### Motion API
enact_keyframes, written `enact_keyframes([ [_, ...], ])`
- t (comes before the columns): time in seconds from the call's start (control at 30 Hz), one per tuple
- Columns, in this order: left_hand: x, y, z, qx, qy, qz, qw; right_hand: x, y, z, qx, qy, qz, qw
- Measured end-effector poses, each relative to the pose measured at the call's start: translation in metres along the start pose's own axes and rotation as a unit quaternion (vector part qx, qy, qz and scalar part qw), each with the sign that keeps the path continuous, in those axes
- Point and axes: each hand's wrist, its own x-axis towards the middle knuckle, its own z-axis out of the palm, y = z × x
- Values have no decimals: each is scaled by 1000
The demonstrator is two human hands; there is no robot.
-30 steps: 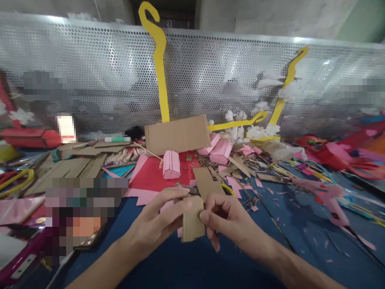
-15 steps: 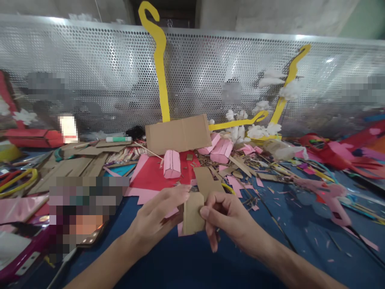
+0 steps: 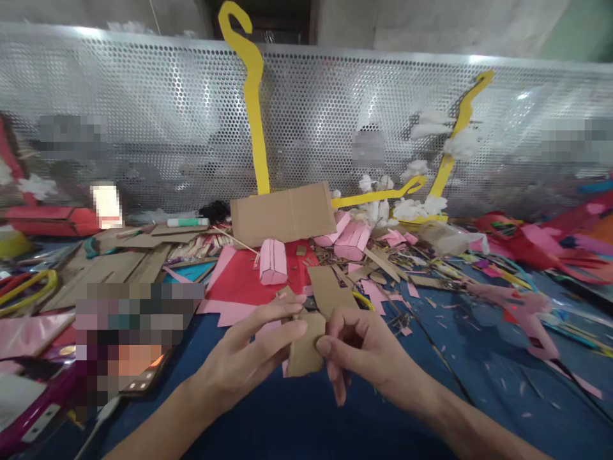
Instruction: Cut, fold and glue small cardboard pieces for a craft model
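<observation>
A small folded cardboard piece [image 3: 306, 350] is held between my two hands, low in the middle of the view. My left hand [image 3: 256, 342] grips its left side and top, fingers over the upper edge. On the right edge, my right hand [image 3: 359, 345] pinches it between thumb and fingers. A cardboard strip [image 3: 330, 291] lies on the table just behind the hands. Beyond it, a pink paper box with dark edges [image 3: 272, 262] rests on red paper [image 3: 234, 275]. How the piece is folded at the back is hidden.
A cardboard box [image 3: 285, 214] with a tall yellow hook [image 3: 256, 121] stands at the back before a perforated metal panel [image 3: 316, 108]. A pink glue gun [image 3: 531, 313] lies right, with its cord. Scraps and sticks cover the blue table [image 3: 287, 428]. Cardboard sheets [image 3: 119, 275] lie left.
My left fingers have shifted onto the face of the cardboard piece, which has tilted slightly. A small cardboard flap now shows above my left fingertips. My right hand has hardly moved.
</observation>
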Motion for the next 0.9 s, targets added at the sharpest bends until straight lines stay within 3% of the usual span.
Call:
enact_keyframes([
  [0.1,2,-2,1,30,1,32,999,0,0,-2,-2,-7,6,1000],
  [0.37,4,2,0,58,9,14,998,-1,-2,-6,-2,-16,2,1000],
  [0.5,4,7,0,20,11,-48,999,1,0,-6,-5,-10,-4,1000],
  [0.6,7,9,4,-76,65,-167,981,2,0,-9,-17,11,-46,999],
  [0.67,12,10,8,-190,127,-276,933,3,-2,-12,-32,42,-92,994],
  [0.77,20,11,13,-338,188,-424,819,6,-6,-19,-60,94,-145,983],
  [0.9,24,12,14,-522,212,-546,620,10,-6,-25,-96,131,-163,973],
])
